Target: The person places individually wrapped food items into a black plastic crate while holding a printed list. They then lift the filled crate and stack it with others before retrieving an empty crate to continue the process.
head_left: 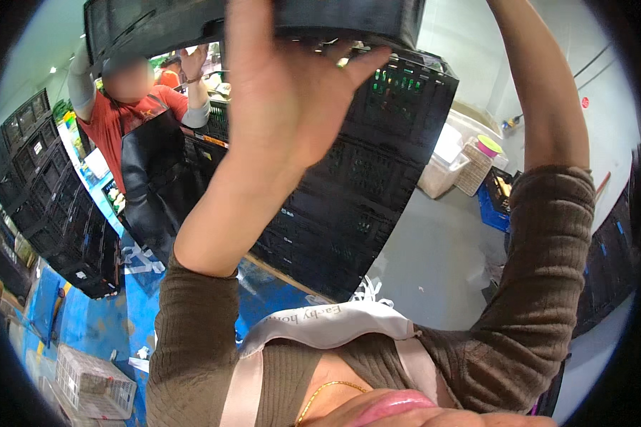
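A black plastic crate (pixel 335 18) is overhead at the top of the picture, above a tall stack of black crates (pixel 327 185). My left hand (pixel 292 92) reaches up to its near lower edge. The thumb extends up in front of the crate's side, while the other fingers spread along its underside, partly hidden. My right forearm (pixel 555 121) rises past the top edge of the picture, so that hand is out of sight. Across from me, a person in a red shirt and black apron (pixel 153 164) has both arms raised near the crate's far left side.
More stacked black crates (pixel 50 192) stand at the left. A whitish crate (pixel 92 384) sits low on the blue floor (pixel 128 313) among paper scraps. To the right, pale bins (pixel 441 160), a blue crate (pixel 493 208) and a yellow-green round item (pixel 489 145) are by the wall.
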A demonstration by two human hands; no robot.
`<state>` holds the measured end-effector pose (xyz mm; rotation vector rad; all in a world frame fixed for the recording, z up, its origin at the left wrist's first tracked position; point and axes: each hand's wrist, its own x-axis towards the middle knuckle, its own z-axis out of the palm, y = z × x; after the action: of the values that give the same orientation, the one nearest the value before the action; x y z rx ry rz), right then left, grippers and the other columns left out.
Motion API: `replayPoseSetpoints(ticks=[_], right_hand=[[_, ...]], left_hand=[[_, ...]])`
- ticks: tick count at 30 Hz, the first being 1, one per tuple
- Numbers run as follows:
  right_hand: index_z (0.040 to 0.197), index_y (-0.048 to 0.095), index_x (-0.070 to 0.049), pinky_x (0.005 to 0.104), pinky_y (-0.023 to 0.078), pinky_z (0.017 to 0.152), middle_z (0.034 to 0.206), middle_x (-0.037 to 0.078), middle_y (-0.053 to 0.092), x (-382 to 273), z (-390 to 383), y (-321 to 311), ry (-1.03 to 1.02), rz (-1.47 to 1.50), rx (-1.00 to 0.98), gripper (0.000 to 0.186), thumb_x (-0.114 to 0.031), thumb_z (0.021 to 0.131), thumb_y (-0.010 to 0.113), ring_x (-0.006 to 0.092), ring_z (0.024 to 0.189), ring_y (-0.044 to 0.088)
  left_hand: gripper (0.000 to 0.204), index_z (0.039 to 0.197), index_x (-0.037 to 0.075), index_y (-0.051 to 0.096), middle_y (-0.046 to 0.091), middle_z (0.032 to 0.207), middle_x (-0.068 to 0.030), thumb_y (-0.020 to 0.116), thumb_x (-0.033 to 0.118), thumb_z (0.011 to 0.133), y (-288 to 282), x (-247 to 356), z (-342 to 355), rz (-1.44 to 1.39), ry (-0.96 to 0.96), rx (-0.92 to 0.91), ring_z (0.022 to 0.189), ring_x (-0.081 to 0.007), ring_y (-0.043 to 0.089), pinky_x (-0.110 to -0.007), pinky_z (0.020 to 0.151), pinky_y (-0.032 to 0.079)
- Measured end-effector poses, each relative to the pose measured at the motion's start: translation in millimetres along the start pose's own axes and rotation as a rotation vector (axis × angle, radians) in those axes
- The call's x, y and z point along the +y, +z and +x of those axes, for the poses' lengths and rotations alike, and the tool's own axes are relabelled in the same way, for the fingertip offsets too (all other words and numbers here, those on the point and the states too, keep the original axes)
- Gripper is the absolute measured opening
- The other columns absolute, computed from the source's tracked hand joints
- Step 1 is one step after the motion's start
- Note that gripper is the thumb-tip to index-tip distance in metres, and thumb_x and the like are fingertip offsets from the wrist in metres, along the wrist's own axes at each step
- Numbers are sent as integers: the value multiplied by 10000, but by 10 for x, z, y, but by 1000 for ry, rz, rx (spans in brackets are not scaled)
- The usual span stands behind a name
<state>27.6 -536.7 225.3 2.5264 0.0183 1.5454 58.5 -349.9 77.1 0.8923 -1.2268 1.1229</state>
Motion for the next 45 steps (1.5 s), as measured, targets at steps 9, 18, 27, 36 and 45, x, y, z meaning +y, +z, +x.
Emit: replayPoseSetpoints(ticks=[9,18,27,36,45], right_hand=[[1228,563,-71,432,472,847,1087,169,619,1103,141,545,95,73,73,398,-317,914,565,309,962,611],[1206,568,-71,418,472,826,1058,156,620,2262,-76,693,258,-39,108,374,-306,916,567,294,939,612],[1185,574,-70,403,472,805,1030,144,620,3673,-82,1365,282,51,154,350,-296,918,568,279,916,613],[1164,579,-69,389,471,785,1001,132,621,4626,222,2113,248,176,198,326,-285,920,570,264,894,614],[1143,584,-68,375,471,764,972,120,621,5249,388,2395,245,235,311,302,-275,923,572,248,871,615]], left_hand=[[754,1399,9,351,483,1354,-207,375,618,956,927,-969,-569,-948,-936,-490,1167,-340,556,-453,894,520],[585,1297,-8,510,463,1343,-168,575,424,908,455,-1539,-169,89,245,-169,1259,-273,448,-383,1051,336],[733,1443,0,364,376,1469,-188,416,527,937,1102,-1818,-28,467,251,-103,1381,-318,333,-402,1151,214],[867,1458,-6,324,317,1499,-202,303,652,893,1560,-1949,16,549,126,-155,1400,-333,292,-415,1154,195],[1010,1472,-12,285,257,1528,-216,190,776,849,2315,-2016,-43,536,123,-259,1420,-347,252,-429,1157,175]])
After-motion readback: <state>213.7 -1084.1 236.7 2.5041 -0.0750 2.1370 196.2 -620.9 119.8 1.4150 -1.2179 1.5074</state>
